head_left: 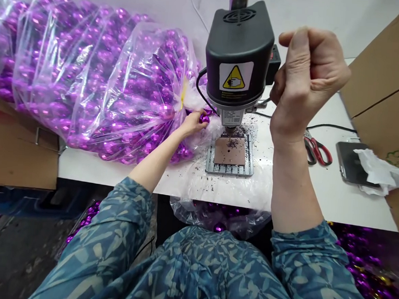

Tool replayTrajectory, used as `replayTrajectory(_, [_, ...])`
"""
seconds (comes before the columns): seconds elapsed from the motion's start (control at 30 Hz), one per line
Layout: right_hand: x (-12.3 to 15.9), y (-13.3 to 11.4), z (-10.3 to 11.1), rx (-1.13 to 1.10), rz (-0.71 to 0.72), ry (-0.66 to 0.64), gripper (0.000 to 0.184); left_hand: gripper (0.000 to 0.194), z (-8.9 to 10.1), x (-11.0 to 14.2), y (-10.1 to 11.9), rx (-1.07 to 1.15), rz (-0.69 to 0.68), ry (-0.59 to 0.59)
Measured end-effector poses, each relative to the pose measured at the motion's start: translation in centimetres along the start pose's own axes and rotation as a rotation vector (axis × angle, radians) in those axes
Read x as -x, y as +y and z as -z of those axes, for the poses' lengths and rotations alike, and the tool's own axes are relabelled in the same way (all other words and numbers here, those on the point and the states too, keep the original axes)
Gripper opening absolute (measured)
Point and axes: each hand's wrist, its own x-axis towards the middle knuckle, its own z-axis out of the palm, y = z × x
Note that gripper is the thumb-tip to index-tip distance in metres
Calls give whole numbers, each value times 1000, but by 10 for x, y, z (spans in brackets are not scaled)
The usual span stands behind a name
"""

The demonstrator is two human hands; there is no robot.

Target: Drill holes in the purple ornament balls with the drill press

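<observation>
My left hand [192, 124] reaches to the gathered mouth of a big clear plastic bag [98, 74] full of shiny purple beads. Its fingers are closed on a faceted purple bead [204, 118]. Higher up, my right hand [305, 79] is curled in a fist beside the black drill press [240, 47]. A metal lever [264, 102] runs from the drill press to behind this fist, which grips it; most of the lever is hidden. Below the drill head lies a brown block [229, 154] with a small hole, on a slotted metal base [229, 172]. Dark shavings are scattered around it.
Red-handled scissors [320, 150] and a black phone [350, 162] partly under white tissue [382, 173] are at the right. Cardboard boxes [378, 84] stand on both sides. A clear bag [220, 217] with purple beads hangs at the table's front edge.
</observation>
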Motion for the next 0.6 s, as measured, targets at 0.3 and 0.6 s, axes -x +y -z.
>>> replayTrajectory(0.3, [-2, 2, -2, -67, 31, 13, 48, 33, 7, 88, 24, 1128, 316, -175])
replayTrajectory(0.6, [-2, 2, -2, -59, 6, 3, 51, 59, -49, 112, 26, 1068, 133, -21])
